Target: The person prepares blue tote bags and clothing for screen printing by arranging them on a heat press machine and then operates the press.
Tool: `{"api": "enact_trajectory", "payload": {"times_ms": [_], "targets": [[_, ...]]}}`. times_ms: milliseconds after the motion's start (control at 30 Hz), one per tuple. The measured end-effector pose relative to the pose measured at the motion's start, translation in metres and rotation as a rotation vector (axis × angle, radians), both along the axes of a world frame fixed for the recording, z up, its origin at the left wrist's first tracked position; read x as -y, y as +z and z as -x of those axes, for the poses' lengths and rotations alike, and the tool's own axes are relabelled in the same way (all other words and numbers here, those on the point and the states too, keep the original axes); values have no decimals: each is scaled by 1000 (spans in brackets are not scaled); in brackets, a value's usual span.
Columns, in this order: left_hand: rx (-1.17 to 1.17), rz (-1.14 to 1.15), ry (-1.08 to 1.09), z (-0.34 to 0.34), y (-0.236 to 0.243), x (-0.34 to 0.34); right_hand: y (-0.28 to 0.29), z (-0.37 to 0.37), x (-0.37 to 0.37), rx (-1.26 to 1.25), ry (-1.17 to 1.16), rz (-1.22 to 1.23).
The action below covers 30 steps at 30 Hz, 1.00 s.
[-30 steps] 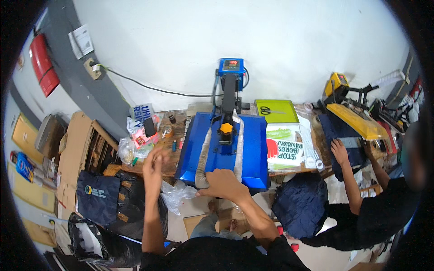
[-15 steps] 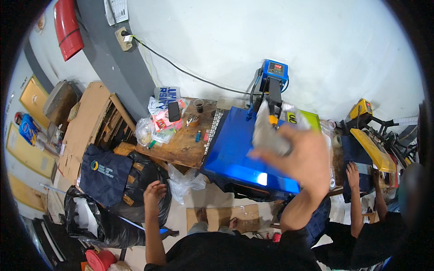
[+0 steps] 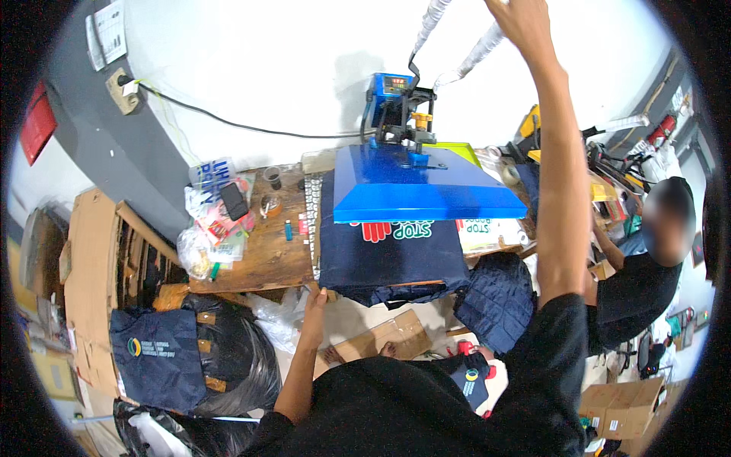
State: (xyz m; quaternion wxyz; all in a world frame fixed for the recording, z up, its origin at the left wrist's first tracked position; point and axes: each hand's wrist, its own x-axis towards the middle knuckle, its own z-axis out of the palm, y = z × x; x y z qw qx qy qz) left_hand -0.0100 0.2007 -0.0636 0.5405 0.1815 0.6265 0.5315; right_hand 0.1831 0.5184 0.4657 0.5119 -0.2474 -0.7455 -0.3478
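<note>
My right hand, partly cut off at the top edge, grips the raised, white-wrapped press handle. The blue heat-press platen is lifted above a navy fabric bag printed with a red hand and pale lettering, partly hidden under it. My left hand is low beside the bag's front left corner, fingers curled; what they hold, if anything, is unclear.
A wooden table carries a phone, cup and plastic packets. A co-worker works at a yellow press on the right. Black bags and cardboard are at left, folded navy cloth below.
My right hand has swung up with the handle, lifting the blue platen and exposing the printed bag. My left hand has dropped, then moved right and slightly up toward the bag's corner.
</note>
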Motion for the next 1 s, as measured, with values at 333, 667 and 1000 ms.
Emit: {"api": "enact_trajectory", "payload": {"times_ms": [333,667,1000], "targets": [[216,-12,22,-4,-72,-33,-515,-242,139,-1268,-324,1159],[-158,-58,313,-71,33,24,-617,-213,164,-1820,145,1426],[126,318,-698,-59,-48,45,-697,-318,440,-1614,-777,1052]]}}
